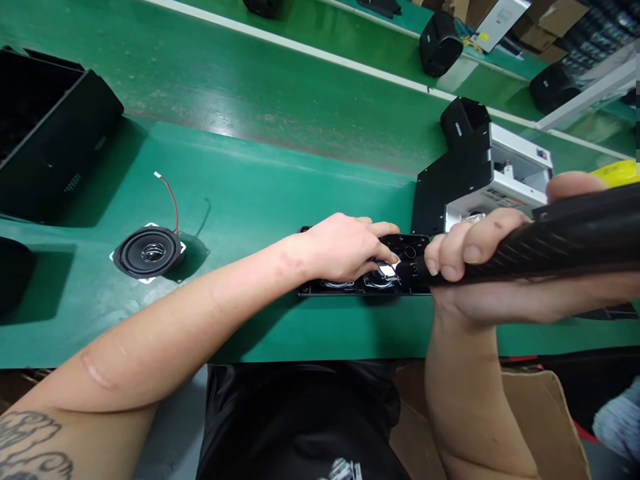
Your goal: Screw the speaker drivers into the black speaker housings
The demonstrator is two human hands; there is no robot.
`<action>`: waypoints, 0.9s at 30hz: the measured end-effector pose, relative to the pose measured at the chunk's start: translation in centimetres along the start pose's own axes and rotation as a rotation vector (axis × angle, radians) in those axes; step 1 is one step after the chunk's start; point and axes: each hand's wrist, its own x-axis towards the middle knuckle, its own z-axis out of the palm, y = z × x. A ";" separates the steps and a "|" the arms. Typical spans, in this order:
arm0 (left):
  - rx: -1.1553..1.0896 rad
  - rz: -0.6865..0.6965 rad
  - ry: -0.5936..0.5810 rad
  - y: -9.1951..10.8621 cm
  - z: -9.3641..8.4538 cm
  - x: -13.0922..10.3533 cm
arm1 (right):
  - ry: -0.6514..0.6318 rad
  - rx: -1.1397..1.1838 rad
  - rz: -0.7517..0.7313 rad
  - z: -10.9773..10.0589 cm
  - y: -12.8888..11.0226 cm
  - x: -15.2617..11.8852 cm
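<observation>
A black panel (315, 288) with round speakers set in it lies on the green table (280, 193). My left hand (345, 248) rests over this panel, its fingers bent and apart, fingertips on the speaker (384, 279) near a red wire; I see nothing held in it. My right hand (480, 247) is wrapped round a long black power screwdriver (565, 233), whose tip end points left at the panel. The tip itself is hard to make out. Farther left, a loose round speaker (151, 252) lies face up with a red wire and white plug.
At the far left stands a large black open cabinet (55, 140), with another dark object (13, 273) below it. A black and silver machine (455, 180) is behind my right hand. Something yellow (617, 173) shows at the right edge. A cardboard box (545, 420) sits below the table edge.
</observation>
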 end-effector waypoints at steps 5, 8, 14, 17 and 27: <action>0.023 0.006 -0.008 0.2 -0.2 0.0 | -0.086 0.004 -0.211 0.9 -0.2 0.9; 0.029 0.002 -0.013 0.3 -0.2 0.0 | -0.094 0.024 -0.187 0.7 0.1 1.1; 0.019 0.001 -0.008 0.1 -0.2 0.0 | -0.068 0.034 -0.187 0.9 -0.2 0.8; 0.017 0.007 0.003 0.1 0.0 0.0 | -0.090 0.022 -0.140 1.1 -0.7 0.4; 0.024 -0.002 0.001 0.3 -0.2 -0.1 | -0.104 0.060 -0.106 1.1 -0.1 0.3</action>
